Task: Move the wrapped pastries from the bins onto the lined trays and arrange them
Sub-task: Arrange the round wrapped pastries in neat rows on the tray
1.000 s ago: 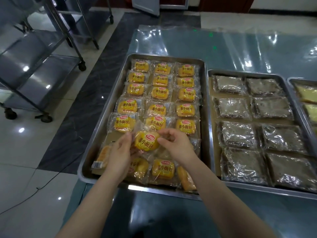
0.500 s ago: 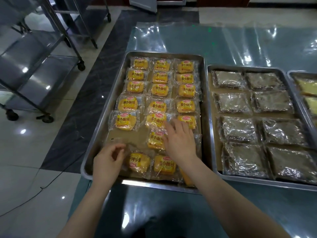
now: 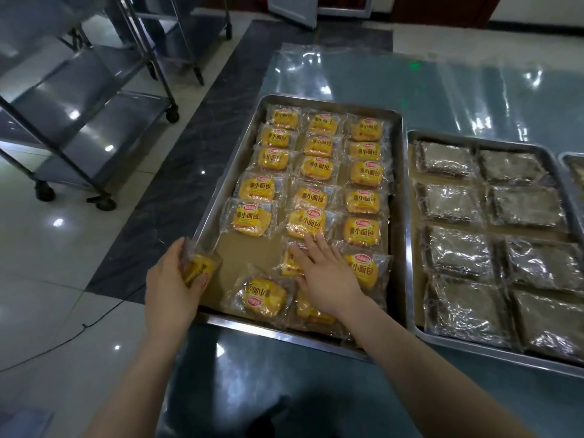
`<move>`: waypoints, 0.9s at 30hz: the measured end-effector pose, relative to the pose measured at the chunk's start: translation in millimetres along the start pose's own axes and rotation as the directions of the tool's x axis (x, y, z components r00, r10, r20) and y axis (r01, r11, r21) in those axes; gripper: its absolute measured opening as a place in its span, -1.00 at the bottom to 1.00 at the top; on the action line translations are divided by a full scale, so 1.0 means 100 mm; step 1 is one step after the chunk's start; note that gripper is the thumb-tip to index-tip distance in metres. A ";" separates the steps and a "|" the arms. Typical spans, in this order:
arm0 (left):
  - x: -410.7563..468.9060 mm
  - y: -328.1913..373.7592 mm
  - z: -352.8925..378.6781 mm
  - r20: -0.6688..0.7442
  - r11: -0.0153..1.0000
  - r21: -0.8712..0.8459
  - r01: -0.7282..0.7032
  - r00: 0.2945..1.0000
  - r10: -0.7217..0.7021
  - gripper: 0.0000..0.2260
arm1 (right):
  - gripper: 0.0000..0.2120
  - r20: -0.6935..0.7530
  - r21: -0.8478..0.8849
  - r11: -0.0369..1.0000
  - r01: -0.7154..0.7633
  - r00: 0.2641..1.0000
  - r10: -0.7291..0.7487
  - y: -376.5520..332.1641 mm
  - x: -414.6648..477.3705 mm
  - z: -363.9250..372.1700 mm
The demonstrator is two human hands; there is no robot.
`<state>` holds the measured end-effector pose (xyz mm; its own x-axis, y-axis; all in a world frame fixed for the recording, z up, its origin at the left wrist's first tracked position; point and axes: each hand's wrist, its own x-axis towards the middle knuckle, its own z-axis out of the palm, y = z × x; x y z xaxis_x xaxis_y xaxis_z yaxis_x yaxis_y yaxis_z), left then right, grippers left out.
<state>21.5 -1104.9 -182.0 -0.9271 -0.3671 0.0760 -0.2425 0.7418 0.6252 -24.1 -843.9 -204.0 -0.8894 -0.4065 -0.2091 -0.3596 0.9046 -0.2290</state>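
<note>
A steel tray [image 3: 221,200] lined with brown paper holds several yellow wrapped pastries in three columns. My left hand [image 3: 170,286] grips one wrapped pastry [image 3: 197,267] at the tray's near left rim, lifted on edge. My right hand [image 3: 325,273] lies flat, fingers spread, on a pastry [image 3: 289,262] in the middle column, next to another one [image 3: 363,268] on its right. A loose pastry [image 3: 264,295] lies upside down near the front, and one more [image 3: 311,311] is partly under my right wrist.
A second lined tray [image 3: 414,324] to the right holds several clear-wrapped dark pastries [image 3: 458,251]. A third tray's corner [image 3: 568,159] shows at the far right. Everything rests on a glossy table [image 3: 347,74] under plastic film. A wheeled steel rack [image 3: 79,128] stands on the floor to the left.
My left hand picked up a pastry from the tray's near left corner and raised it at the rim. My right hand slid slightly toward me and stays pressed on the middle-column pastry.
</note>
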 end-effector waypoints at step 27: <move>-0.07 0.36 -0.01 0.166 0.688 -0.673 0.272 0.962 -0.218 -0.87 | -0.63 0.181 0.973 0.117 -0.196 0.975 0.128 -0.70 -0.01 -0.23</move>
<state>19.9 -1076.0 -158.7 -0.8863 -0.4215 -0.1920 -0.2265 0.0328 0.9734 -4.2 -904.3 -166.1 -0.8622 -0.3036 -0.4055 0.4072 0.0608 -0.9113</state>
